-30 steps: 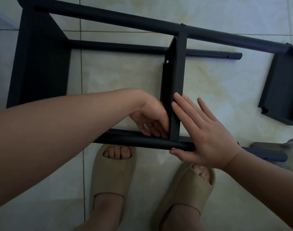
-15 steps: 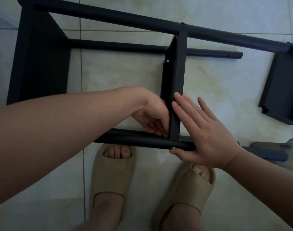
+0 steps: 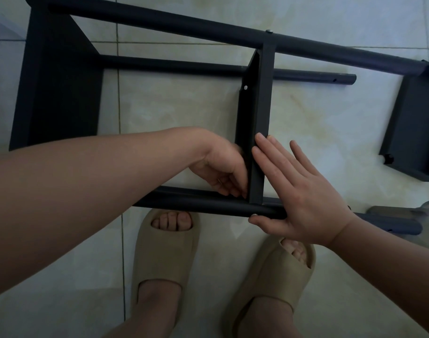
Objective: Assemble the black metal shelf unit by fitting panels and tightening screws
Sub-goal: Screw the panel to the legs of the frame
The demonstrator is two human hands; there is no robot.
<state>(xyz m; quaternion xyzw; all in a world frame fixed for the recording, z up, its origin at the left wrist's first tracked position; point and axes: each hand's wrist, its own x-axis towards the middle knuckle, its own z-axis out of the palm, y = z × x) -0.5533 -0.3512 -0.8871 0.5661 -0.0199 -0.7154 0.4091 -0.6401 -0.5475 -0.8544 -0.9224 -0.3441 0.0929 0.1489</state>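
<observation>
The black metal shelf unit lies on its side on the tiled floor. Its middle panel [image 3: 262,106] spans from the far tube [image 3: 184,23] to the near tube [image 3: 196,203]. My left hand [image 3: 220,167] is curled at the inner corner where this panel meets the near tube. Its fingertips bunch around something small that they hide. My right hand [image 3: 299,191] lies flat with straight fingers against the panel's right face, thumb under the near tube. A pale screw head [image 3: 245,87] shows on the panel's flange.
A wide black end panel [image 3: 59,93] closes the frame at the left. Another panel [image 3: 413,123] hangs on the far tube's right end. A lower tube [image 3: 172,65] ends free at the right. My feet in beige slippers [image 3: 167,252] stand just under the near tube.
My left hand has twisted slightly at the corner, its fingers tucking closer to the panel. My right hand and the frame have stayed put.
</observation>
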